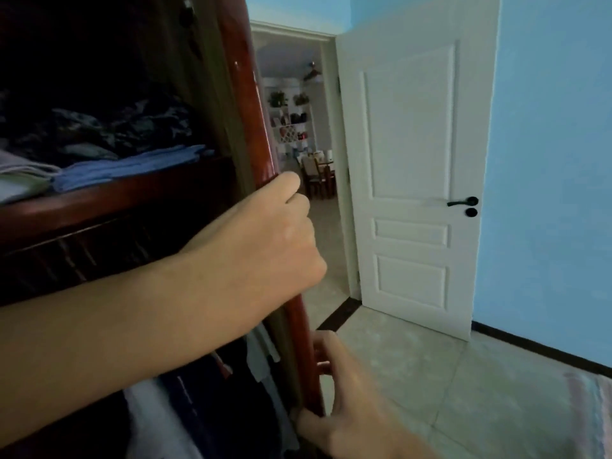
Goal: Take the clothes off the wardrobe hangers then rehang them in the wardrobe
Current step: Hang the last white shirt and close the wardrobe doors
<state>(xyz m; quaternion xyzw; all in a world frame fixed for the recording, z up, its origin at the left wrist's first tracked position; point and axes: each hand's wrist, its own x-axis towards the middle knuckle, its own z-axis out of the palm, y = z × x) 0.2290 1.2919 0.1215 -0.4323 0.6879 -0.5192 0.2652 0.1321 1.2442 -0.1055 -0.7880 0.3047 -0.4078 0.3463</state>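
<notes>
Nearest the camera, the right hand (pixel 344 402) gripped the red-brown wardrobe door edge (pixel 261 134) low down, thumb on the near side and fingers (pixel 323 356) curled round the far side. Above it, the left hand (pixel 275 236), its forearm crossing in from the left, was closed round the same edge, fingers wrapped out of sight behind the wood and thumb folded on top. Just inside the wardrobe, below the left forearm, the hanging clothes (pixel 198 402) were dark navy, grey and pale pieces packed close together. Higher up, a shelf (pixel 109 197) carried folded blue clothes (pixel 132 170) with dark patterned fabric (pixel 99 130) behind. Farther off, a white room door (pixel 414 180) stood open against the blue wall (pixel 549 160), over a pale tiled floor (pixel 430 376). Through the doorway, a chair (pixel 318 177) and shelving showed dimly.
</notes>
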